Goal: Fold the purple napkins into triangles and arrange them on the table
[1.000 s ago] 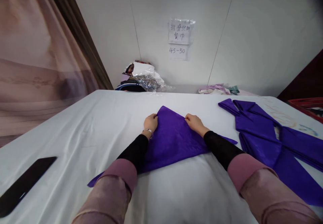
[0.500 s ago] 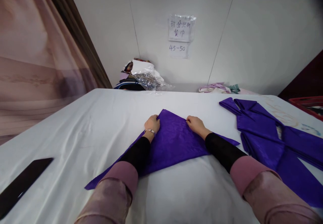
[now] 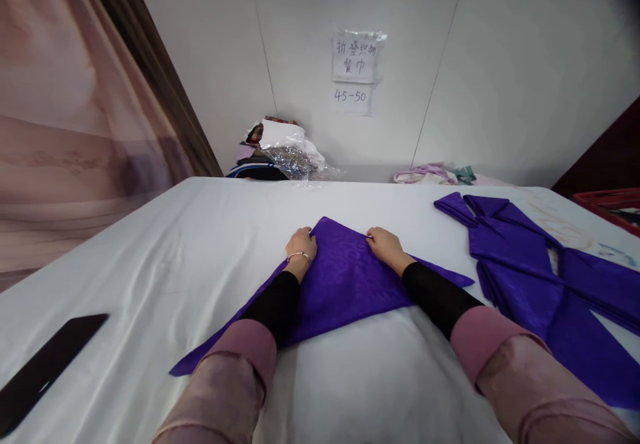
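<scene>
A purple cloth napkin (image 3: 345, 277), folded into a triangle, lies on the white-covered table with its peak pointing away from me. My left hand (image 3: 302, 245) pinches its left slanting edge a little below the peak. On the opposite edge, my right hand (image 3: 386, 247) grips the cloth between thumb and fingers. Both forearms cross over the napkin and hide parts of its sides. One long corner reaches out to the lower left, and the other shows past my right wrist.
Several folded purple cloths (image 3: 515, 251) lie at the right. A dark phone-like slab (image 3: 50, 367) rests at the left of the white tablecloth (image 3: 165, 264). Behind the table are a cloth pile with clear plastic (image 3: 285, 147), more fabric (image 3: 430, 174) and a wall sign (image 3: 355, 57).
My right hand has shifted very slightly left along the napkin's edge. My left hand stays almost where it was, and the napkin keeps its triangular shape.
</scene>
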Demonstrator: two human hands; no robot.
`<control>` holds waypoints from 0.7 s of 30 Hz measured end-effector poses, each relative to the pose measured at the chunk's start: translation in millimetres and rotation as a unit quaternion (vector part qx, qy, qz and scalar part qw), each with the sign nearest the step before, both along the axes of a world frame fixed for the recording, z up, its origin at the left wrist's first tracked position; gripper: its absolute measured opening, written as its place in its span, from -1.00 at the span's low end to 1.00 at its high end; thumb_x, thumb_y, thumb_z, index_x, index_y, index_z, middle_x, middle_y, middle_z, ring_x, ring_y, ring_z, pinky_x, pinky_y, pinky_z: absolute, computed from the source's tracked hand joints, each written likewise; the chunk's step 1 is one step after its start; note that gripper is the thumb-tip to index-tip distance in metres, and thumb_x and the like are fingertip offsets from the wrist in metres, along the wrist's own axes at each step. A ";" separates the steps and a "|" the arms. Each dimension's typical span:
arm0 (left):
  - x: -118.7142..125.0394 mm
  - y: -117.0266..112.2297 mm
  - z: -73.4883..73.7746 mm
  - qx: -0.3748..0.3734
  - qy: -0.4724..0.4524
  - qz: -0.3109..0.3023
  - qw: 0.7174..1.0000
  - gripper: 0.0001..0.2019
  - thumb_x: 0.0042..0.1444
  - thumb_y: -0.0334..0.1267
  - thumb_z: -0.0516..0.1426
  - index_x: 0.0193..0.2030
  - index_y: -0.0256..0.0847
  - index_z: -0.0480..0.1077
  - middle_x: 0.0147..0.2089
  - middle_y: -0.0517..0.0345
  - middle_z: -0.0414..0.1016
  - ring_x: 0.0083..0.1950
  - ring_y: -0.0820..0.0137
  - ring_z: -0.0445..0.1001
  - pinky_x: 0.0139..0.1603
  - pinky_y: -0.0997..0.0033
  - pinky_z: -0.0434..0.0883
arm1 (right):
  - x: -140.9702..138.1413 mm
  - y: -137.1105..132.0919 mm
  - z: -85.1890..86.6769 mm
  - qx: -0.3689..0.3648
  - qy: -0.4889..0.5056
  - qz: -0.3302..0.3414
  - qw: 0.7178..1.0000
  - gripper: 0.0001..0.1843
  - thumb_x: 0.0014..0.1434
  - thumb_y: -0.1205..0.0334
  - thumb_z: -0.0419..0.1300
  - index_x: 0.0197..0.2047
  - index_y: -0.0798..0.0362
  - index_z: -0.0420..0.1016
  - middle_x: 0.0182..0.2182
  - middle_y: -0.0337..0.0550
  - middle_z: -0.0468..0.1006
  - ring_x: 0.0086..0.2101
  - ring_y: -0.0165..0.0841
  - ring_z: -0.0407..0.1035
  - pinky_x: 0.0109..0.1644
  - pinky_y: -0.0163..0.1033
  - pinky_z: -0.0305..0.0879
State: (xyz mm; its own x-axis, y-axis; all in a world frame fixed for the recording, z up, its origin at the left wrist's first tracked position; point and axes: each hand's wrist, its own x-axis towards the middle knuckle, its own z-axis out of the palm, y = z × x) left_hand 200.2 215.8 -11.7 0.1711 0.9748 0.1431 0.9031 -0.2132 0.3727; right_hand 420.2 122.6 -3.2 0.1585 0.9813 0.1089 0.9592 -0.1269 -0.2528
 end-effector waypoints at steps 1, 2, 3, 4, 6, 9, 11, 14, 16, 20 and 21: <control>0.0 -1.3 0.5 0.010 0.003 -0.002 1.000 -0.64 0.15 -0.23 -0.01 0.07 -0.21 0.35 0.08 -0.08 0.42 0.09 0.15 0.38 0.03 0.19 0.34 | -1.0 -1.4 0.7 0.004 -0.004 0.004 1.000 -0.73 0.23 0.26 0.00 -0.09 0.08 0.44 -0.12 -0.01 0.49 -0.10 -0.21 0.32 -0.11 -0.22 0.18; 0.5 -3.2 1.0 0.021 0.007 -0.006 1.000 -0.63 0.15 -0.22 0.00 0.08 -0.22 0.34 0.09 -0.09 0.40 0.12 0.14 0.34 0.06 0.18 0.32 | -2.6 -3.0 1.3 0.010 -0.007 0.011 1.000 -0.73 0.22 0.25 0.01 -0.07 0.09 0.44 -0.09 0.01 0.47 -0.06 -0.20 0.30 -0.05 -0.21 0.17; 1.5 -5.4 1.5 0.032 0.009 -0.009 0.999 -0.63 0.15 -0.22 0.00 0.09 -0.22 0.34 0.12 -0.09 0.37 0.16 0.14 0.30 0.11 0.16 0.28 | -4.8 -4.7 1.7 0.018 -0.008 0.024 1.000 -0.72 0.22 0.25 0.03 -0.05 0.09 0.44 -0.06 0.01 0.45 -0.03 -0.20 0.28 0.00 -0.19 0.16; 3.1 -8.1 2.0 0.043 0.012 -0.019 0.999 -0.62 0.15 -0.22 0.00 0.10 -0.21 0.33 0.15 -0.08 0.35 0.19 0.15 0.26 0.16 0.15 0.24 | -7.7 -6.2 1.8 0.029 -0.006 0.045 0.999 -0.71 0.22 0.25 0.04 -0.03 0.09 0.43 -0.02 0.01 0.43 0.00 -0.20 0.25 0.06 -0.18 0.14; 8.1 -13.5 1.9 0.066 0.024 -0.059 0.996 -0.61 0.18 -0.23 -0.02 0.14 -0.19 0.29 0.22 -0.03 0.28 0.25 0.17 0.18 0.24 0.14 0.14 | -15.2 -8.8 0.8 0.061 0.002 0.104 0.993 -0.68 0.22 0.23 0.04 0.01 0.10 0.42 0.07 0.01 0.37 0.07 -0.22 0.21 0.15 -0.17 0.08; 17.4 -18.3 -1.1 0.077 0.066 -0.156 0.983 -0.57 0.22 -0.24 -0.08 0.23 -0.19 0.19 0.34 0.01 0.12 0.35 0.19 0.02 0.32 0.09 -0.03 | -27.1 -10.7 -4.1 0.087 0.012 0.193 0.977 -0.60 0.24 0.17 0.03 0.10 0.14 0.36 0.17 0.06 0.27 0.17 -0.22 0.10 0.25 -0.12 -0.01; 22.1 -17.7 -4.5 0.048 0.098 -0.188 0.976 -0.52 0.23 -0.19 -0.11 0.28 -0.22 0.11 0.39 0.00 0.01 0.39 0.19 -0.08 0.34 0.04 -0.10 | -32.6 -11.1 -8.6 0.066 0.014 0.222 0.973 -0.51 0.25 0.10 0.02 0.17 0.19 0.29 0.22 0.12 0.19 0.23 -0.17 0.00 0.27 -0.06 -0.05; 25.1 -13.5 -9.7 -0.016 0.122 -0.166 0.978 -0.41 0.23 -0.01 -0.16 0.31 -0.31 0.05 0.40 -0.08 -0.06 0.41 0.18 -0.14 0.35 0.07 -0.12 | -34.6 -11.3 -15.3 0.001 0.017 0.221 0.975 -0.38 0.26 -0.03 -0.02 0.25 0.20 0.17 0.28 0.15 0.06 0.27 -0.09 -0.11 0.28 0.03 -0.10; 25.2 -11.0 -12.3 -0.034 0.125 -0.150 0.980 -0.35 0.22 0.06 -0.19 0.32 -0.33 0.03 0.40 -0.10 -0.07 0.41 0.18 -0.16 0.35 0.08 -0.14 | -32.6 -11.6 -18.4 -0.028 0.014 0.215 0.976 -0.33 0.27 -0.11 -0.09 0.29 0.16 0.12 0.30 0.11 0.01 0.28 -0.09 -0.15 0.30 0.07 -0.17; 24.6 -9.4 -14.7 -0.033 0.125 -0.151 0.980 -0.33 0.21 0.10 -0.22 0.33 -0.31 0.02 0.41 -0.07 -0.09 0.42 0.20 -0.19 0.36 0.09 -0.17 | -22.6 -14.8 -20.7 -0.035 0.006 0.213 0.976 -0.29 0.27 -0.17 -0.17 0.31 0.13 0.08 0.31 0.09 -0.01 0.29 -0.14 -0.18 0.32 0.05 -0.25; 24.6 -9.4 -14.7 -0.033 0.125 -0.151 0.980 -0.33 0.20 0.10 -0.22 0.33 -0.31 0.02 0.41 -0.07 -0.09 0.42 0.20 -0.19 0.36 0.09 -0.17 | -18.2 -17.0 -20.8 -0.036 0.003 0.209 0.977 -0.28 0.27 -0.18 -0.18 0.31 0.13 0.07 0.31 0.09 -0.01 0.29 -0.15 -0.18 0.32 0.04 -0.25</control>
